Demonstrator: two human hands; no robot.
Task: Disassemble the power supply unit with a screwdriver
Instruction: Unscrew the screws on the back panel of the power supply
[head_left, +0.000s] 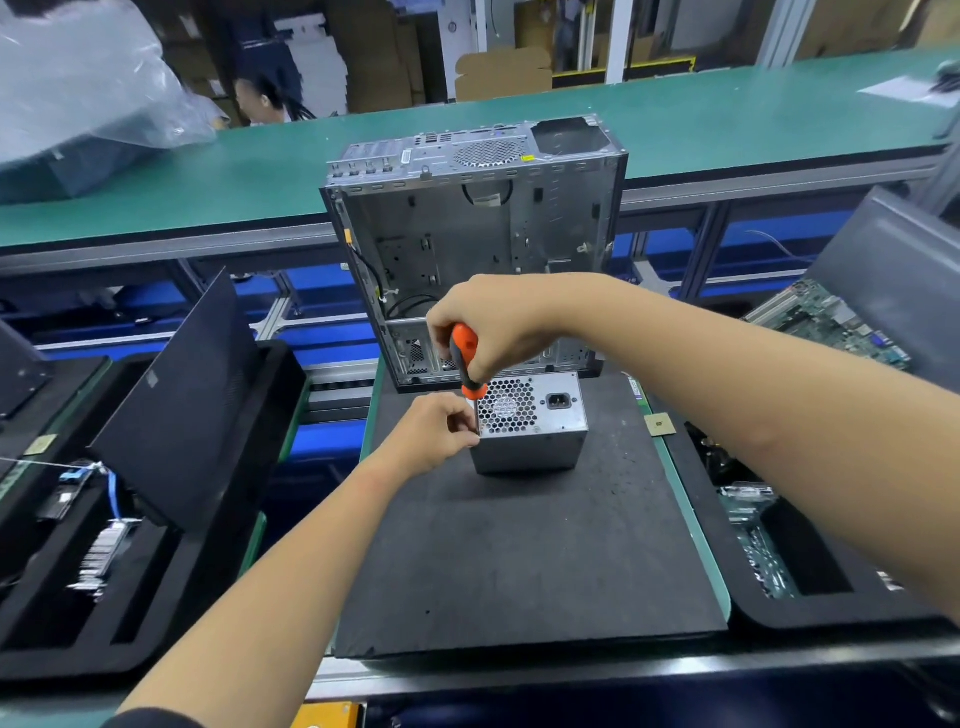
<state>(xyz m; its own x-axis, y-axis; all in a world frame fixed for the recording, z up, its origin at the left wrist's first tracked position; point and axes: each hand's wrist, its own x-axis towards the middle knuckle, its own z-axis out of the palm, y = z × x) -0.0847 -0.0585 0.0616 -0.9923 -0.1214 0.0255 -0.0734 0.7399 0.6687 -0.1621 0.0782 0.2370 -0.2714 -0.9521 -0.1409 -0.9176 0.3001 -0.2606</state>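
Screwdriver (466, 364) upright, tip down at PSU (530, 423) corner; right hand (493, 325) grips handle, left hand (434, 436) pinches shaft.

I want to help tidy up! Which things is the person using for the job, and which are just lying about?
Being used:
- power supply unit
- screwdriver, held by the right hand
- left hand steadying the unit

Just lying about:
- empty computer case
- circuit board
- plastic bag

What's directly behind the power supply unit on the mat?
An open, emptied computer case stands behind the power supply unit. The right hand and screwdriver cover part of its lower front.
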